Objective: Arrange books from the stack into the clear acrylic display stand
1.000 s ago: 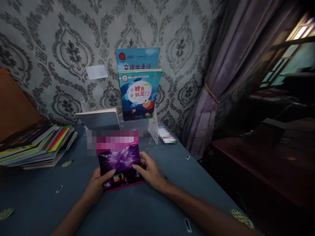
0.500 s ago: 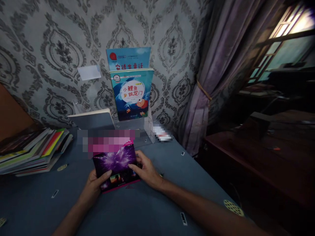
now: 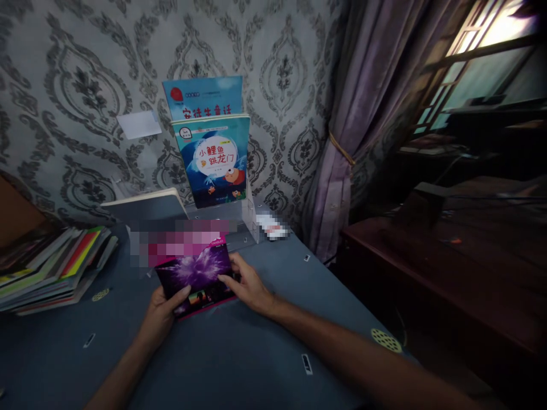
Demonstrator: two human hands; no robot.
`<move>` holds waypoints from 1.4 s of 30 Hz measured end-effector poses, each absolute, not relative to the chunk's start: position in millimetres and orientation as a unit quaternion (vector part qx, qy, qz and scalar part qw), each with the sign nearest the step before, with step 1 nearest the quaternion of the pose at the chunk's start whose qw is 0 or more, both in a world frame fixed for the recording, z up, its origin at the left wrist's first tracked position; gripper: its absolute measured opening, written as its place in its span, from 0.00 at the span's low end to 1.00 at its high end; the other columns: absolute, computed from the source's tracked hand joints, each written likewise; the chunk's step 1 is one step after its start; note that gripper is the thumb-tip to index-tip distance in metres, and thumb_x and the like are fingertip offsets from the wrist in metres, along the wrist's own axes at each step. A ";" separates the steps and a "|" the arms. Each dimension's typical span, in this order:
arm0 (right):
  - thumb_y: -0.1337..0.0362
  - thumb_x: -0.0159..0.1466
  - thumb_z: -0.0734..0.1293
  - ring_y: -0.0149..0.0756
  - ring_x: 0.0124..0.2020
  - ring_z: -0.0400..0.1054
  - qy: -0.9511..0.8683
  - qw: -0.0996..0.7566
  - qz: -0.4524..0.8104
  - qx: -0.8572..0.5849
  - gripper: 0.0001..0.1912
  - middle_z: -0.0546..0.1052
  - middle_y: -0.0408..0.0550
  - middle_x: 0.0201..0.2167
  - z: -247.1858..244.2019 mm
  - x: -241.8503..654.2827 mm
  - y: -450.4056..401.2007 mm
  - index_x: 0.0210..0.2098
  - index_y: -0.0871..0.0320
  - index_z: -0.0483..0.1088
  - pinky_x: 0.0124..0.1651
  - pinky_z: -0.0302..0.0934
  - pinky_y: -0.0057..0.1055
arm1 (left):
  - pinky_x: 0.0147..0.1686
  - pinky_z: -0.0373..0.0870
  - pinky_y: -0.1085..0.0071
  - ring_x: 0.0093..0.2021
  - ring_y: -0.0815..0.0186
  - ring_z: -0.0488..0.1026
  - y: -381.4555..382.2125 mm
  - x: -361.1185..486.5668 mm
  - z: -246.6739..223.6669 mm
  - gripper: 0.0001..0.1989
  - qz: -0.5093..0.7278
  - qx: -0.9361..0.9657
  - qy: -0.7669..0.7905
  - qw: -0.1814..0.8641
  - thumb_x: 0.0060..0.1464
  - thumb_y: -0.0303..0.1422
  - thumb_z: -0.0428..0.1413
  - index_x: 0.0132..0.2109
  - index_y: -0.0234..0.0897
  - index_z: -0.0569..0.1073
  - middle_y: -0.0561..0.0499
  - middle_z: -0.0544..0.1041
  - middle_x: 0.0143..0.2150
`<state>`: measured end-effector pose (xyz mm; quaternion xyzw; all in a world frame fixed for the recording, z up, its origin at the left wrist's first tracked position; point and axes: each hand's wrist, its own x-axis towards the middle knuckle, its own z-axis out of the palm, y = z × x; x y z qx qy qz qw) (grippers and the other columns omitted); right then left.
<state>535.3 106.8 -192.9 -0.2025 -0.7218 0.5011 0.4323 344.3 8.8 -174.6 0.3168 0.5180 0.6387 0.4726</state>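
Note:
Both hands grip a purple and black book [image 3: 199, 270] with a magenta band along its top, tilted up over the table. My left hand [image 3: 164, 304] holds its lower left corner, thumb on the cover. On the right edge, my right hand [image 3: 248, 285] pinches it, thumb across the front and fingers behind. Part of the cover's top is blurred out. Behind it, a clear stand [image 3: 253, 219] bears a blue children's book with a fish [image 3: 213, 165] and another light blue book [image 3: 203, 94] at its back. A grey book [image 3: 147, 210] leans to their left.
A stack of books and magazines [image 3: 55, 270] lies at the left on the blue-grey tabletop [image 3: 239, 364]. A blurred white item [image 3: 273, 226] rests right of the stand. Patterned wallpaper and a tied purple curtain [image 3: 335, 188] rise behind; a dark red table [image 3: 427, 273] stands at the right.
My view has turned a little to the right, so the scene sits further left. Both hands keep their hold on the purple book, which has moved slightly toward the stand.

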 end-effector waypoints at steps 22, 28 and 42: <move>0.57 0.69 0.64 0.41 0.40 0.74 -0.751 0.483 0.364 -0.265 0.13 0.79 0.48 0.39 -189.4 555.9 137.8 0.50 0.54 0.65 0.47 0.68 0.37 | 0.59 0.68 0.61 0.57 0.53 0.74 59.2 375.2 -159.7 0.28 0.672 0.462 0.522 0.251 0.42 0.38 0.68 0.51 0.37 0.71 0.44 0.78 0.52; 0.54 0.71 0.59 0.43 0.42 0.75 -0.750 0.506 0.321 -0.281 0.14 0.78 0.50 0.40 -183.6 559.3 146.5 0.50 0.55 0.64 0.48 0.67 0.38 | 0.61 0.66 0.60 0.58 0.54 0.72 70.2 382.6 -145.6 0.26 0.675 0.497 0.507 0.201 0.46 0.36 0.64 0.52 0.37 0.69 0.44 0.76 0.52; 0.53 0.71 0.60 0.44 0.44 0.75 -0.723 0.586 0.253 -0.264 0.14 0.79 0.53 0.43 -142.0 568.4 176.7 0.49 0.54 0.64 0.48 0.68 0.40 | 0.49 0.72 0.56 0.47 0.51 0.76 86.1 390.2 -91.9 0.19 0.558 0.598 0.575 0.025 0.55 0.34 0.58 0.53 0.36 0.68 0.43 0.78 0.44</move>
